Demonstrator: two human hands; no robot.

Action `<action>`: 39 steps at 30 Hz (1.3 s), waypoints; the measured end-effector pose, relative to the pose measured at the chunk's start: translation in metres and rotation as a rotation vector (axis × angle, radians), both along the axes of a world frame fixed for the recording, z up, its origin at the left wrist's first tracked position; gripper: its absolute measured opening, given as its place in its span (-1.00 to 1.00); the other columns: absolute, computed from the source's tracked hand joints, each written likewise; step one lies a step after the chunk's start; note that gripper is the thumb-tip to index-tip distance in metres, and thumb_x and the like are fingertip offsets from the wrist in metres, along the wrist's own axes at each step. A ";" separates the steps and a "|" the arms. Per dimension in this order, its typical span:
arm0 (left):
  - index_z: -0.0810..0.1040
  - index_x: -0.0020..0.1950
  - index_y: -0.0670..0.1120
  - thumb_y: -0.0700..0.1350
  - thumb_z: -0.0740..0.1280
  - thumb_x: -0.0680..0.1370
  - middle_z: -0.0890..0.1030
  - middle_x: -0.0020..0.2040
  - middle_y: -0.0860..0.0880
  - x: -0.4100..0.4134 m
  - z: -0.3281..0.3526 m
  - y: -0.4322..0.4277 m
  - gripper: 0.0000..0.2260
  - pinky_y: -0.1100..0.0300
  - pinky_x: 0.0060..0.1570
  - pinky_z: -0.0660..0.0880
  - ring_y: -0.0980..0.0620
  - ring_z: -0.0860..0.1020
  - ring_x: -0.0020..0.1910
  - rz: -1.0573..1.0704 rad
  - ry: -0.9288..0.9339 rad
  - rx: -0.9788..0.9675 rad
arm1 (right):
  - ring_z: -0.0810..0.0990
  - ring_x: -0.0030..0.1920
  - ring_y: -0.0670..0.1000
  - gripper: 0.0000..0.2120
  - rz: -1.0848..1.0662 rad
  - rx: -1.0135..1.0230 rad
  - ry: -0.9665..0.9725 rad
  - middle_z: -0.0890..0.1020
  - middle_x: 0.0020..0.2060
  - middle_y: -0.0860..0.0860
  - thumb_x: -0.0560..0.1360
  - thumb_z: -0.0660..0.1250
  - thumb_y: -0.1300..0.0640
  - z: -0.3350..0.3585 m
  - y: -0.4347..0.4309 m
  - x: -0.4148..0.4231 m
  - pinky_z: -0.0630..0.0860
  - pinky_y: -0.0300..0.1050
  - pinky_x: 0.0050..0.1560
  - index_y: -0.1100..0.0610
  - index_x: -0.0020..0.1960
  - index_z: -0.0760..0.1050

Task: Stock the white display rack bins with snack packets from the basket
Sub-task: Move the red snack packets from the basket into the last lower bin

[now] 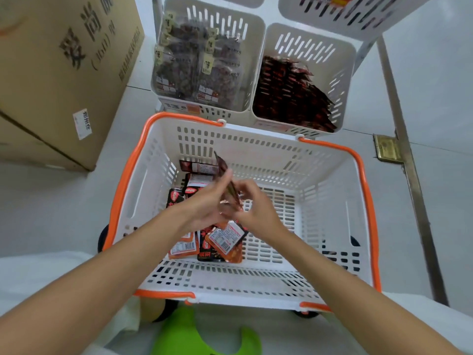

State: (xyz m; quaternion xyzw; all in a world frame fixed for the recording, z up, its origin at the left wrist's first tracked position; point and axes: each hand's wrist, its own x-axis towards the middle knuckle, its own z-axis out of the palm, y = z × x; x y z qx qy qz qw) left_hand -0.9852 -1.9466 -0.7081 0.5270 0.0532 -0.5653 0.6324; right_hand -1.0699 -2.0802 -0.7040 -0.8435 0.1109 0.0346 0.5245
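A white basket [330, 201] with an orange rim sits on the floor below me. Several red and black snack packets [222, 243] lie in its left half. Above them, my left hand [204, 203] and my right hand [253, 208] meet and together hold a thin stack of dark red snack packets [226, 175] standing on edge. Beyond the basket stands the white display rack: its left bin [252, 39] is full of dark clear-wrapped packets, its right bin [345, 70] holds rows of red and black packets.
A large cardboard box [58, 70] stands at the left beside the rack. A metal door rail [407, 155] with a brass plate runs down the right. Another rack bin [340, 16] sits higher up. A green shape [199, 334] shows at the bottom edge.
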 end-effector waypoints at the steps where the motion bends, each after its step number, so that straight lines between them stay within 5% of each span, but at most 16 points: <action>1: 0.61 -0.01 -0.14 0.30 0.42 0.35 0.53 -0.13 -0.14 0.001 0.003 -0.003 -0.48 -0.05 0.10 0.50 -0.11 0.56 -0.09 0.077 0.005 -0.019 | 0.51 0.13 -0.20 -0.54 0.072 -0.003 0.006 0.56 0.11 -0.19 0.41 0.53 0.11 0.004 0.005 0.002 0.45 -0.30 0.16 -0.07 0.22 0.44; 4: 0.65 0.10 -0.25 0.16 0.46 0.39 0.66 -0.02 -0.21 0.005 0.002 0.004 -0.49 -0.10 0.13 0.56 -0.19 0.62 -0.04 0.213 -0.063 0.116 | 0.32 0.40 -0.12 -0.39 0.187 -0.018 0.072 0.37 0.41 -0.14 0.42 0.47 0.03 0.006 0.003 0.007 0.26 -0.22 0.38 -0.12 0.42 0.37; 8: 0.61 0.12 -0.19 -0.20 0.41 0.54 0.72 -0.08 -0.15 0.020 -0.015 0.026 -0.83 -0.02 -0.05 0.62 -0.15 0.68 -0.03 0.330 -0.181 0.289 | 0.40 0.40 0.01 -0.50 -0.096 0.040 0.270 0.44 0.38 -0.03 0.50 0.43 0.04 -0.026 -0.023 0.010 0.39 -0.09 0.34 0.04 0.40 0.42; 12: 0.57 0.01 -0.13 -0.41 0.42 0.46 0.68 -0.08 -0.14 0.022 -0.021 0.043 -0.77 0.03 -0.15 0.59 -0.10 0.65 -0.06 0.269 -0.223 0.380 | 0.06 0.57 0.17 0.05 -0.022 -0.171 0.768 0.09 0.57 0.10 0.39 0.50 -0.19 -0.097 -0.028 0.001 0.16 0.11 0.52 0.19 0.60 -0.03; 14: 0.55 0.10 -0.15 -0.41 0.40 0.48 0.68 -0.05 -0.16 0.020 -0.025 0.047 -0.73 0.06 -0.24 0.59 -0.11 0.67 -0.06 0.253 -0.190 0.381 | 0.41 0.39 0.18 -0.15 0.085 -0.277 0.832 0.46 0.36 0.11 0.29 0.59 -0.16 -0.123 -0.019 -0.002 0.47 0.03 0.27 0.19 0.41 0.34; 16: 0.52 0.17 -0.14 -0.40 0.38 0.50 0.68 0.02 -0.18 0.020 -0.031 0.049 -0.69 0.02 -0.18 0.61 -0.14 0.67 -0.01 0.247 -0.194 0.373 | 0.58 -0.05 0.09 -0.68 0.090 -0.392 0.756 0.57 -0.17 0.05 0.31 0.56 0.01 -0.124 -0.016 -0.003 0.48 -0.16 -0.24 0.14 -0.16 0.49; 17: 0.52 0.18 -0.11 -0.39 0.37 0.51 0.68 0.04 -0.18 0.020 -0.033 0.049 -0.70 -0.03 -0.09 0.61 -0.16 0.66 0.03 0.244 -0.213 0.373 | 0.54 -0.18 0.06 -0.72 0.085 -0.380 0.716 0.52 -0.29 0.04 0.34 0.52 0.07 -0.118 -0.017 -0.004 0.41 -0.18 -0.34 0.13 -0.28 0.43; 21: 0.53 0.15 0.00 -0.24 0.34 0.59 0.67 0.06 -0.14 0.021 -0.035 0.045 -0.80 -0.19 0.20 0.52 -0.19 0.64 0.09 0.156 -0.386 0.389 | 0.45 -0.37 0.01 -0.77 -0.165 0.114 0.539 0.52 -0.37 0.05 0.53 0.36 0.24 -0.064 -0.030 0.000 0.37 -0.14 -0.37 0.16 -0.26 0.39; 26: 0.35 0.37 0.06 0.00 0.18 0.68 0.61 0.07 0.09 -0.002 0.005 0.006 -0.74 0.30 -0.22 0.57 0.18 0.65 -0.09 -0.032 -0.453 0.224 | 0.53 -0.20 0.02 -0.86 -0.393 0.194 0.264 0.54 -0.20 0.03 0.62 0.22 0.12 0.011 -0.023 0.033 0.44 -0.03 -0.15 0.11 -0.10 0.44; 29: 0.18 0.55 0.03 0.14 0.04 0.67 0.38 0.29 0.23 -0.011 0.027 -0.009 -0.54 0.37 0.12 0.36 0.28 0.39 0.23 -0.039 -0.508 0.152 | 0.45 0.21 0.03 -0.67 -0.463 0.337 0.299 0.47 0.17 -0.01 0.67 0.12 0.02 0.053 -0.014 0.050 0.40 0.03 0.27 0.13 0.36 0.39; 30: 0.23 0.51 -0.03 0.13 0.03 0.67 0.44 0.25 0.23 -0.012 0.030 -0.011 -0.55 0.37 0.13 0.32 0.28 0.40 0.20 -0.015 -0.527 0.140 | 0.42 0.29 0.05 -0.64 -0.500 0.446 0.312 0.45 0.24 -0.01 0.67 0.10 0.05 0.064 -0.012 0.054 0.38 0.06 0.34 0.14 0.43 0.34; 32: 0.37 0.18 -0.15 0.07 0.09 0.67 0.56 -0.22 0.31 -0.011 0.036 -0.016 -0.70 0.42 -0.16 0.38 0.35 0.49 -0.25 0.018 -0.554 0.104 | 0.45 0.30 0.10 -0.65 -0.571 0.687 0.277 0.50 0.27 0.11 0.68 0.10 0.20 0.081 -0.010 0.057 0.43 0.13 0.33 0.20 0.44 0.34; 33: 0.40 0.09 -0.13 0.07 0.17 0.64 0.53 -0.40 0.25 -0.011 0.038 -0.017 -0.74 0.39 -0.28 0.37 0.31 0.46 -0.40 0.004 -0.550 0.076 | 0.47 0.24 0.08 -0.65 -0.604 0.792 0.256 0.54 0.14 0.10 0.67 0.09 0.25 0.088 -0.008 0.058 0.46 0.12 0.27 0.24 0.44 0.34; 35: 0.47 0.14 -0.08 0.04 0.41 0.55 0.65 -0.26 0.03 -0.009 0.041 -0.017 -0.71 0.25 -0.20 0.52 0.16 0.59 -0.27 -0.058 -0.509 0.017 | 0.53 0.08 0.01 -0.66 -0.619 0.959 0.231 0.51 -0.11 0.02 0.67 0.11 0.22 0.099 -0.005 0.055 0.50 0.06 0.13 0.26 0.43 0.32; 37: 0.52 0.17 -0.09 -0.18 0.53 0.45 0.69 -0.11 -0.11 -0.005 0.034 -0.016 -0.66 0.10 -0.08 0.61 -0.04 0.67 -0.11 -0.049 -0.459 0.041 | 0.53 0.18 0.10 -0.57 -0.620 1.035 0.228 0.51 0.10 0.18 0.66 0.16 0.16 0.099 -0.011 0.051 0.48 0.05 0.18 0.23 0.50 0.22; 39: 0.55 0.04 -0.16 -0.31 0.48 0.47 0.68 -0.21 -0.12 -0.001 0.033 -0.014 -0.79 0.09 -0.20 0.61 -0.10 0.68 -0.18 0.026 -0.435 0.132 | 0.24 0.50 0.16 -0.43 -0.568 0.957 0.165 0.27 0.48 0.20 0.59 0.28 0.10 0.090 -0.025 0.051 0.34 0.04 0.41 0.19 0.52 0.18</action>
